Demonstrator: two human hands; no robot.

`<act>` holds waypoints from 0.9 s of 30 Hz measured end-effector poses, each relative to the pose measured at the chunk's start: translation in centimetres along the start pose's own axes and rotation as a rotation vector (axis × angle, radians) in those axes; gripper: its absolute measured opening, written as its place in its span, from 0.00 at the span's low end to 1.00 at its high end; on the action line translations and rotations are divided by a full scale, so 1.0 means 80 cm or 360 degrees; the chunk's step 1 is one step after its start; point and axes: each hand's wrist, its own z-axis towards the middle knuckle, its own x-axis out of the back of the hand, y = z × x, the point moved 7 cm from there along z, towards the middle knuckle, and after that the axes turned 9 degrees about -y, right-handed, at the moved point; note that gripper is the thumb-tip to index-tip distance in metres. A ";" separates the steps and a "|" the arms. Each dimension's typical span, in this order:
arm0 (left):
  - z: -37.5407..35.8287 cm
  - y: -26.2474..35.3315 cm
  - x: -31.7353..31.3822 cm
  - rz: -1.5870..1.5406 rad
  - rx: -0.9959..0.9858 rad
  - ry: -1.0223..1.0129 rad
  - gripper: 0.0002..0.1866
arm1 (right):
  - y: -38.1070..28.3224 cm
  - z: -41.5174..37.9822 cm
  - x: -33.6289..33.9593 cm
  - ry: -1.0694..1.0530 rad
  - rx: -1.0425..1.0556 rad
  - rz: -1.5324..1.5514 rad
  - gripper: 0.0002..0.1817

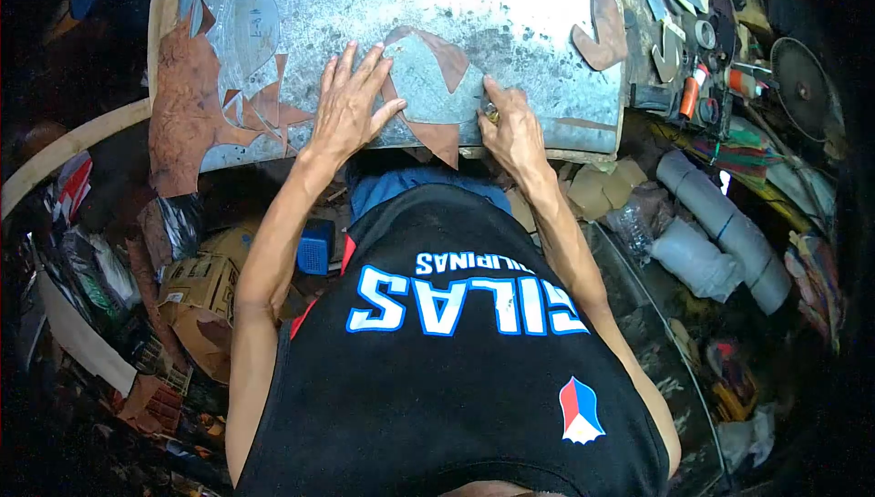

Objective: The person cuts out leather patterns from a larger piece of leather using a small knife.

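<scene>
My left hand (354, 100) lies with fingers stretched out on the metal-topped table, its fingertips at the left edge of a grey flat pattern piece (421, 85). Brown leather-like material (436, 139) shows around and under this piece, with one pointed end hanging past the table's front edge. My right hand (512, 128) is closed at the right side of the pattern piece, forefinger pointing forward. Between its fingers shows a bit of a small tool with a yellowish handle (492, 115); its working end is hidden.
A large brown sheet (182, 105) and cut scraps (264, 105) lie at the table's left. Another cut piece (602, 34) lies right. Beyond the right edge are an orange bottle (690, 96), a tape roll (705, 34) and a fan (802, 87). Cardboard boxes (205, 283) stand below left.
</scene>
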 end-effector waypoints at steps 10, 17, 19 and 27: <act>0.012 -0.008 -0.002 0.0060 -0.0058 -0.0213 0.34 | 0.008 0.003 -0.018 -0.0079 -0.0359 0.0732 0.28; 0.009 -0.043 0.041 0.0159 0.0036 0.0245 0.37 | 0.027 0.036 0.018 -0.0084 -0.0392 0.1704 0.06; 0.011 -0.112 0.079 0.0192 0.0517 0.0453 0.35 | 0.047 0.059 0.041 -0.0112 -0.0360 0.1743 0.05; 0.018 -0.206 0.065 0.0479 0.0808 0.0289 0.32 | 0.092 0.122 0.057 0.0667 -0.0286 0.1637 0.15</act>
